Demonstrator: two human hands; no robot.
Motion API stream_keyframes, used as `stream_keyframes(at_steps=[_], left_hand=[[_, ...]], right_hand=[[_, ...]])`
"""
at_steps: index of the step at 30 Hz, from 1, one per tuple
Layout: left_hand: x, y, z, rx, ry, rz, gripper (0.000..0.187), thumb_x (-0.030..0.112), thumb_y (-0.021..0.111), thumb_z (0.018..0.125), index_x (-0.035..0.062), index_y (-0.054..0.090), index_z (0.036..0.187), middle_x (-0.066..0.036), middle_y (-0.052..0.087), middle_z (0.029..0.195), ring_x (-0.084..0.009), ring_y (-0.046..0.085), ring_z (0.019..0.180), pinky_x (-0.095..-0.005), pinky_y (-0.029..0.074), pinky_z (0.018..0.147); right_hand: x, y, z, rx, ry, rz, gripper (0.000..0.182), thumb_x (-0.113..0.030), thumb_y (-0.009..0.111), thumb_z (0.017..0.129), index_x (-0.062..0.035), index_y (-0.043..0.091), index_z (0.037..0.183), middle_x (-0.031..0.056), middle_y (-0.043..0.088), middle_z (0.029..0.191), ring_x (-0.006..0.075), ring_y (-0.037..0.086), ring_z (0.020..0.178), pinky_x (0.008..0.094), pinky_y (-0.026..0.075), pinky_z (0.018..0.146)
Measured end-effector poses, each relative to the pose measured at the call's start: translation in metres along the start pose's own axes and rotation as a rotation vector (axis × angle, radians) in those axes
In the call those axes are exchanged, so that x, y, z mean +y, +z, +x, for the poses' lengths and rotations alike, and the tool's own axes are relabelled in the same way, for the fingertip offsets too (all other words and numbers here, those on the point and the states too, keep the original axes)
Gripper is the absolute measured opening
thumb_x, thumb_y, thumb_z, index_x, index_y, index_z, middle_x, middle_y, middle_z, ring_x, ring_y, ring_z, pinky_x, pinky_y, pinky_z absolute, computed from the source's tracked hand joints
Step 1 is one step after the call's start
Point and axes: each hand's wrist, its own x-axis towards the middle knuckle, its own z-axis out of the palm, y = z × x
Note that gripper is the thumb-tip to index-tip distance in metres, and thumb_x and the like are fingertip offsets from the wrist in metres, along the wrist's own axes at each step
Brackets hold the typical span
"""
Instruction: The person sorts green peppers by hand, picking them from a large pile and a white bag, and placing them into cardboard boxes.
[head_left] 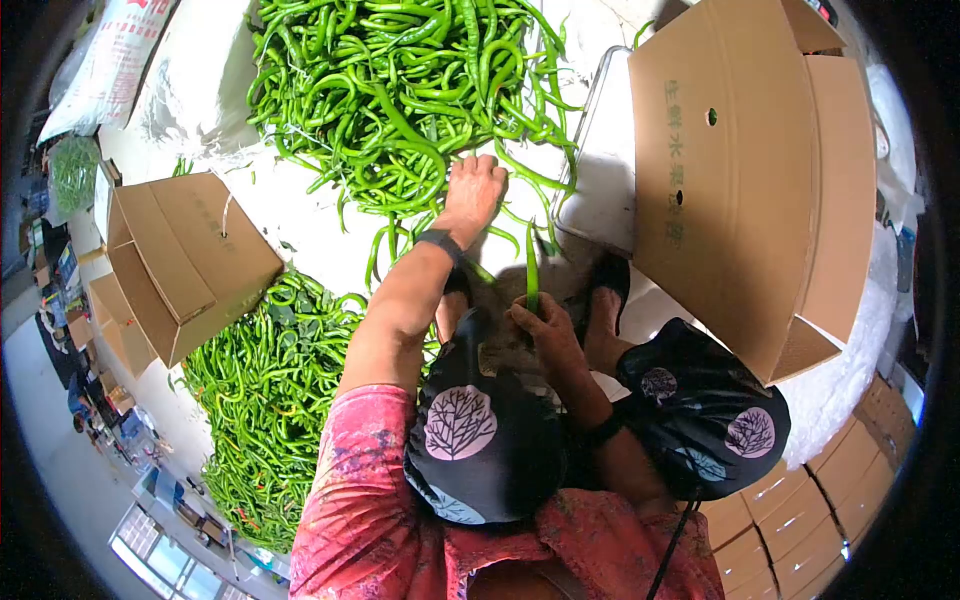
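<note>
A large heap of long green chili peppers (350,100) lies in front of me on a white surface. My left hand (475,190), with a dark band at the wrist, reaches to the near edge of this heap. Its fingers are curled down among the peppers, and their tips are hidden. Close to my lap, my right hand (548,330) is closed around the lower end of one green chili pepper (532,262), which points away from me. A few loose peppers lie between the heap and my feet.
A second pile of green peppers (265,400) spreads at my left, beside an open cardboard box (195,250). A big cardboard box (725,160) and a pale tray (600,185) stand at my right. White sacks (110,60) are at the far left; stacked cartons (790,510) are behind right.
</note>
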Motion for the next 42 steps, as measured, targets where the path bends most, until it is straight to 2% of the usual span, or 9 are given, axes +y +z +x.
stream_keyframes(at_steps=[7,13,22,27,29,31,34,39,42], left_hand=[[-0.017,-0.064,-0.047,0.044,0.154,-0.402,0.014,0.009,0.063,0.078,0.0069,0.057,0.091,-0.011,0.056,0.085,-0.0311,0.06,0.083,-0.0428,0.048,0.072],[-0.021,-0.177,-0.089,0.255,-0.48,-1.68,0.022,0.008,0.066,0.09,0.0036,0.06,0.11,-0.007,0.067,0.104,-0.0144,0.064,0.091,-0.0294,0.051,0.082],[-0.037,-0.218,-0.141,0.447,-0.35,-2.349,0.03,0.006,0.067,0.089,0.0028,0.055,0.117,-0.012,0.059,0.113,-0.0183,0.058,0.092,-0.0314,0.049,0.083],[-0.034,-0.218,-0.15,0.374,-0.296,-2.52,0.032,0.006,0.068,0.089,0.0024,0.055,0.117,-0.012,0.058,0.115,-0.0199,0.056,0.098,-0.0301,0.049,0.085],[-0.036,-0.217,-0.148,0.304,-0.198,-2.584,0.033,0.006,0.069,0.088,0.0023,0.055,0.117,-0.012,0.058,0.115,-0.0208,0.057,0.099,-0.0303,0.048,0.087],[-0.039,-0.213,-0.148,0.25,-0.109,-2.564,0.034,0.008,0.069,0.088,0.0025,0.055,0.119,-0.011,0.059,0.114,-0.021,0.057,0.102,-0.0325,0.048,0.09],[-0.029,-0.228,-0.14,0.29,-0.325,-2.099,0.045,0.017,0.067,0.091,0.0006,0.052,0.13,-0.013,0.06,0.122,-0.0217,0.055,0.115,-0.0366,0.043,0.101],[-0.031,-0.213,-0.153,0.43,-0.86,-1.375,0.06,0.042,0.062,0.093,0.0009,0.049,0.135,-0.009,0.058,0.129,-0.0235,0.055,0.118,-0.0356,0.043,0.093],[-0.008,-0.23,-0.16,-0.06,-0.637,-1.923,0.057,0.046,0.061,0.094,0.0021,0.054,0.13,-0.008,0.064,0.116,-0.0204,0.062,0.106,-0.0308,0.049,0.081]], right_hand=[[-0.005,0.004,-0.007,-0.053,-0.025,-0.011,0.023,-0.021,0.064,0.092,-0.0028,0.059,0.105,0.005,0.065,0.093,0.012,0.059,0.08,0.0265,0.047,0.075],[0.002,0.005,-0.007,-0.083,-0.125,0.021,0.021,-0.019,0.063,0.093,-0.0024,0.06,0.104,0.0055,0.065,0.092,0.0127,0.06,0.078,0.0271,0.048,0.074],[-0.032,0.017,-0.032,-0.028,-0.44,-0.023,0.031,-0.014,0.061,0.091,0.0,0.058,0.118,0.0081,0.062,0.104,0.014,0.06,0.078,0.0287,0.048,0.072],[-0.057,0.023,-0.036,-0.108,-0.873,-0.231,0.047,-0.009,0.057,0.092,-0.0045,0.045,0.137,0.0113,0.06,0.118,0.0133,0.056,0.075,0.0266,0.047,0.069],[-0.05,0.025,-0.024,-0.401,-0.422,0.518,0.051,-0.01,0.058,0.093,-0.0062,0.041,0.141,0.0137,0.058,0.123,0.0144,0.056,0.077,0.027,0.048,0.068],[-0.056,0.027,-0.024,-0.484,-0.317,0.652,0.048,-0.01,0.06,0.092,-0.0074,0.043,0.136,0.0134,0.06,0.116,0.014,0.056,0.079,0.0275,0.047,0.069],[-0.063,0.029,-0.027,-0.293,-0.445,0.631,0.025,-0.007,0.063,0.089,-0.0067,0.051,0.111,0.0069,0.058,0.096,0.013,0.055,0.077,0.0288,0.046,0.072],[-0.065,0.03,-0.025,-0.25,-0.646,0.506,0.021,-0.006,0.062,0.09,-0.0036,0.052,0.108,0.0066,0.059,0.096,0.0132,0.056,0.078,0.0274,0.046,0.071],[-0.057,0.032,-0.023,-0.237,-0.656,0.289,0.019,-0.006,0.061,0.092,-0.002,0.052,0.108,0.008,0.062,0.099,0.0147,0.061,0.08,0.0272,0.049,0.072]])
